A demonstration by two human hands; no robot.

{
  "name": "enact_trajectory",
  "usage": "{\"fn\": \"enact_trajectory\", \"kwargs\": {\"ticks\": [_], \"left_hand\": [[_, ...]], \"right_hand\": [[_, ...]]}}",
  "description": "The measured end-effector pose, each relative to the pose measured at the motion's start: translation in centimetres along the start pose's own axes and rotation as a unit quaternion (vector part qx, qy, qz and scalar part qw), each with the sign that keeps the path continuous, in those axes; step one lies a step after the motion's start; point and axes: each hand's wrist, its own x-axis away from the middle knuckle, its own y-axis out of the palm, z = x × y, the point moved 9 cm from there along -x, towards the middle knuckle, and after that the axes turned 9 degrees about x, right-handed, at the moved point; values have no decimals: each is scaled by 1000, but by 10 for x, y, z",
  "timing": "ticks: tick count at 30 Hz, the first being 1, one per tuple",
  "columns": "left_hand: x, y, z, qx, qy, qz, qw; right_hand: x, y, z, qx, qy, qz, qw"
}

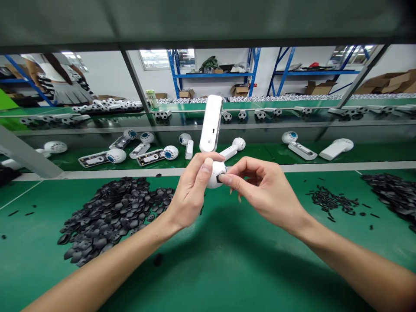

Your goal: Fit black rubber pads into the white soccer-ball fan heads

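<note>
A white device (212, 123) with a flat oblong body and a small ball-shaped end is held up over the green bench. Around its ball end my left hand (191, 190) is closed, thumb toward me. My right hand (260, 184) pinches a small black piece (220, 177) against the ball's white surface, thumb and index finger together. The fingers partly hide the ball and that piece. To the left of my left hand lies a big heap of black panel pieces (113, 212).
Small thin black parts (333, 201) lie on the right, beside another dark heap (394, 195). Beyond the white rail (279, 168), several similar white devices (302, 149) rest on a green belt. Black-and-white balls (260, 114) line a farther ledge. A person (61, 78) stands at back left.
</note>
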Motion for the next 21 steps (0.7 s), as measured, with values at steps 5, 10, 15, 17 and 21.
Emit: {"fn": "enact_trajectory", "kwargs": {"ticks": [5,10,15,17,21], "left_hand": [[0,1,-3,-7,-7,-9,1000],[0,1,-4,-43,10,-11,999],[-2,-1,-11,-8,-6,0,1000],[-3,-1,-8,5,20,-3,1000],[-5,-4,2,12,68,12,998]], "right_hand": [[-1,0,5,-2,18,-13,1000],[1,2,7,-16,18,-19,1000],[2,6,3,-43,20,-47,998],[2,6,-2,-54,20,-62,996],[2,6,-10,-50,15,-93,994]]}}
